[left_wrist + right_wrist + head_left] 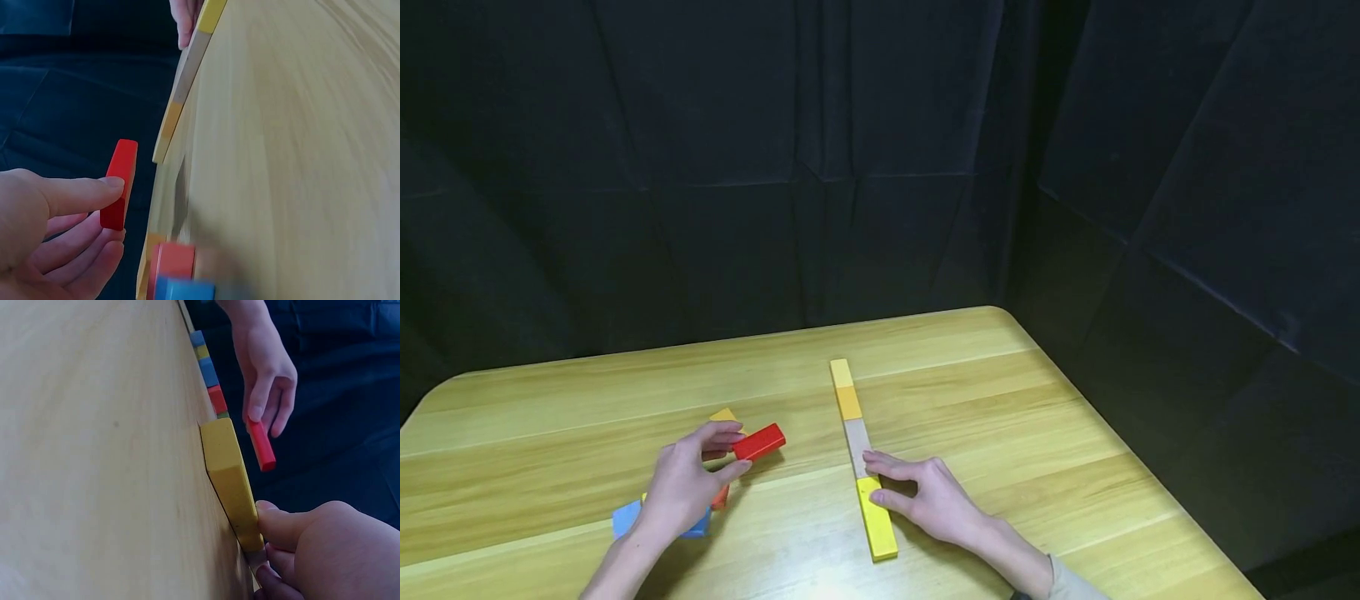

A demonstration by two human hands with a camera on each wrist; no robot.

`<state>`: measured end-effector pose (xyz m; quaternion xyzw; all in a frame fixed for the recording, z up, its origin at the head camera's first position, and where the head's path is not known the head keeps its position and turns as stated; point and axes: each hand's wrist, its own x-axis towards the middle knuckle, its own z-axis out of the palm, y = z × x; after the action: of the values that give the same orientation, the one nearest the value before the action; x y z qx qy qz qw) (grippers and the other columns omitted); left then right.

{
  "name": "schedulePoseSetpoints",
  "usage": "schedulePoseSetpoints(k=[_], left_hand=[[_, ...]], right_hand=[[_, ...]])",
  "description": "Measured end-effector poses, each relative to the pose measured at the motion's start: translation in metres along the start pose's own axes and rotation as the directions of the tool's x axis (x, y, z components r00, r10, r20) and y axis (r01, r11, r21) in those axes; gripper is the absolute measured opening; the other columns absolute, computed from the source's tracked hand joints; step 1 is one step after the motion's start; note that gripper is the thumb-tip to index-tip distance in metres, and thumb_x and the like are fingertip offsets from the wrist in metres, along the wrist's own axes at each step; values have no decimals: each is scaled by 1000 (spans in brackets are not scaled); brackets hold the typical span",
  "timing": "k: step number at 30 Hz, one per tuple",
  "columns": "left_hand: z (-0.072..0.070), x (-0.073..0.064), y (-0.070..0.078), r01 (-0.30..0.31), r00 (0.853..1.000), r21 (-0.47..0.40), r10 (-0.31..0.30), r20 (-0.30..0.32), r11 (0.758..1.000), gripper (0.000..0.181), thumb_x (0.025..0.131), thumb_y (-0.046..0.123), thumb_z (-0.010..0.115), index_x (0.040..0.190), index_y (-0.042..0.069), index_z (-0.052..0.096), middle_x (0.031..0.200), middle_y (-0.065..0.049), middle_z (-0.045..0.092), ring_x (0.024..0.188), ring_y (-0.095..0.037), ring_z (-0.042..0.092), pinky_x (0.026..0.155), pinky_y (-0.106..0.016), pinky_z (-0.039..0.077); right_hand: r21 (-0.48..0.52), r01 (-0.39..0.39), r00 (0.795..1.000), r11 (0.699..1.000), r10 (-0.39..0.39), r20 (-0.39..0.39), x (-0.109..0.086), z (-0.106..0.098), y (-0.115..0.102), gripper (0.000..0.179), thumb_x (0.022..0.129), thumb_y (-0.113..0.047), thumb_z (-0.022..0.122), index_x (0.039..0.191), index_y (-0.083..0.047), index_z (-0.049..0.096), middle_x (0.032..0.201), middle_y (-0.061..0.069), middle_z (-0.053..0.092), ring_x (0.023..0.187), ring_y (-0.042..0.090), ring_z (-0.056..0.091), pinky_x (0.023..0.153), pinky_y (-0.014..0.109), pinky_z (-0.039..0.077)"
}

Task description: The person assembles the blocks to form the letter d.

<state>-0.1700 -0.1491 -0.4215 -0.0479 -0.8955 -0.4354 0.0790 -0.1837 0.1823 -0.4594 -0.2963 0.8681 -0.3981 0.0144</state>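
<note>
Where a beige sleeve ends at the near right, a person's right hand reaches leftward over the wooden table. Its thumb and fingers stand spread, the thumb tip touching a long yellow block and the fingertips resting at a grey block. The yellow block forms the near end of a straight row; its far short edge meets the grey block.

At the near left, two blue blocks, a small yellow piece between them and an orange-red block lie grouped, partly hidden in the head view by the left hand. This hand pinches a red block between thumb and fingers, the block raised above the wood with its shadow below. Between its free end and the row runs a strip of wood grain, giving room for sideways movement. An amber block shows just behind the left fingers.

Farther along the row, an orange block abuts the grey one, followed by a pale yellow block, their long edges nearly flush. The table's right edge runs well apart from the row; beyond the far edge, with its rounded corners, hangs a dark curtain.
</note>
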Motion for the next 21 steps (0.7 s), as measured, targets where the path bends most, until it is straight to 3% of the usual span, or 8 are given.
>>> schedulePoseSetpoints(k=[12, 21], left_hand=[[36, 13, 12, -31, 1000, -32, 31, 2, 999, 43, 80, 2, 81, 120, 2, 67, 107, -7, 74, 100, -25, 69, 89, -41, 57], [56, 21, 17, -7, 1000, -49, 8, 12, 999, 41, 80, 1, 81, 119, 3, 68, 106, -5, 74, 99, -24, 68, 88, -39, 57]], right_hand=[[-3, -13, 1000, 1000, 13, 5, -1, -1, -1, 41, 92, -33, 71, 127, -11, 69, 141, -8, 58, 132, 15, 53, 111, 47, 42], [-8, -20, 1000, 1000, 20, 10, 0, 0, -1, 41, 92, -32, 72, 127, -12, 69, 141, -9, 58, 132, 15, 53, 111, 46, 42]])
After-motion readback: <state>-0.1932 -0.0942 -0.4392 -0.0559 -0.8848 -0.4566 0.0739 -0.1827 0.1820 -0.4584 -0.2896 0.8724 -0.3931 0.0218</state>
